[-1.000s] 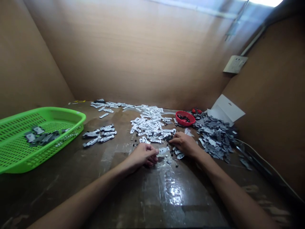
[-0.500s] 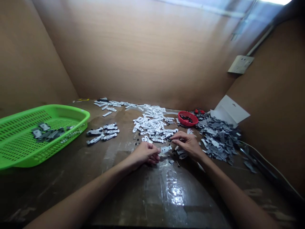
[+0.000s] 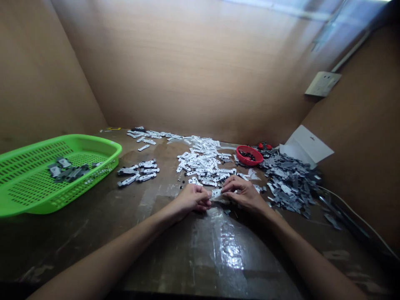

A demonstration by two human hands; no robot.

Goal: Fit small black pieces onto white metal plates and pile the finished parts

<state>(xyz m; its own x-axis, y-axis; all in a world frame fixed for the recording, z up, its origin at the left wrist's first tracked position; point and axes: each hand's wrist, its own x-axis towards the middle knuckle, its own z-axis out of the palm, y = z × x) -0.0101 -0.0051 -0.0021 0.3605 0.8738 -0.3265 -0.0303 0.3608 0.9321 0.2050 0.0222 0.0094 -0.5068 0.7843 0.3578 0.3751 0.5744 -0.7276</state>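
Observation:
Between finger and thumb, my left hand (image 3: 194,198) pinches the left end of a small white plastic car-shaped piece (image 3: 216,193). My right hand (image 3: 242,192) is closed in a pinch against that piece's right end. Anything tiny inside the right fingertips is too small to make out. Just beyond both hands spreads a heap of similar white pieces (image 3: 200,160), with small black bits among them. A few grey scraps (image 3: 227,212) lie on the table under my right hand.
At left stands a green perforated basket (image 3: 103,166) holding several grey and white pieces. Several pieces with black wheels (image 3: 137,171) lie beside it. A red bowl (image 3: 259,160) of black parts and a grey pile (image 3: 290,183) are at right. A cable (image 3: 353,212) runs along the right wall.
My right hand has moved left and slightly down, bringing its fingertips onto the right end of the white piece. The left hand keeps its hold. The whole view has shifted slightly.

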